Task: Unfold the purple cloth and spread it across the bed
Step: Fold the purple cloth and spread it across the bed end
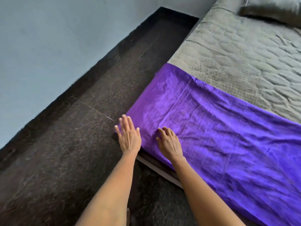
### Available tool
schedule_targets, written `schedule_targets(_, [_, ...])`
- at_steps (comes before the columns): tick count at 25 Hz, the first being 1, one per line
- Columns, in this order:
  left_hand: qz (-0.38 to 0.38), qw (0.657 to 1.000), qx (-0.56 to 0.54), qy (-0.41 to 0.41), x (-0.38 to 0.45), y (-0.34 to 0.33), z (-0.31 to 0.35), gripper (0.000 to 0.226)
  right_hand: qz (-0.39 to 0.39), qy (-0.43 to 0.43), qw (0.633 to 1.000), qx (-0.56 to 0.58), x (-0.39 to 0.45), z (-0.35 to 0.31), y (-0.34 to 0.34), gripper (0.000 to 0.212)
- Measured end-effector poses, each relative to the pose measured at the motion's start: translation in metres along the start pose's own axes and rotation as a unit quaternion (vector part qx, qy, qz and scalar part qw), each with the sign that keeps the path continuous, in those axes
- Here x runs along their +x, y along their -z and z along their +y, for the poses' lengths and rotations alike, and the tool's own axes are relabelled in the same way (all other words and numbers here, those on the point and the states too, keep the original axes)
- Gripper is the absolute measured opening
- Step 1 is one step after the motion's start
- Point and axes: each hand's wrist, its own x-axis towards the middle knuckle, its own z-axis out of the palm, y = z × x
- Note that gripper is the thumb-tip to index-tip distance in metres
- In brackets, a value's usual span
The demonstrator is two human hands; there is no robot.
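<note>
purple cloth (219, 128) lies flat on the grey bed (236, 59); left hand (129, 137) and right hand (169, 144) rest on it, fingers straight.

Hands (149, 141) flat on purple cloth (219, 136); bed (236, 54)

The purple cloth (219, 136) is lying plain on the grey-green bed (236, 51); beside the bed, a dark speckled floor (65, 152).
</note>
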Motion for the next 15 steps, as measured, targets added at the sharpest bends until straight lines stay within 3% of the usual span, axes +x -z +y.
schedule_targets(2, [-0.054, 0.986, 0.067, -0.143, 0.0, -0.001, 0.005, 0.061, -0.041, -0.024, 0.999, -0.014, 0.003, 0.002, -0.003, 0.045])
schedule_targets(7, [-0.176, 0.945, 0.082, -0.262, -0.005, 0.004, 0.058, 0.053, -0.034, -0.096, 0.995, 0.023, 0.01, 0.006, 0.014, 0.049])
schedule_targets(11, [-0.207, 0.929, 0.097, -0.29, -0.017, -0.008, 0.108, 0.054, -0.042, -0.131, 0.989, 0.047, 0.011, 0.046, 0.033, 0.048])
schedule_targets(15, [-0.218, 0.927, 0.076, -0.297, -0.018, -0.039, 0.183, 0.055, -0.023, -0.197, 0.979, 0.045, 0.019, 0.146, 0.057, 0.05])
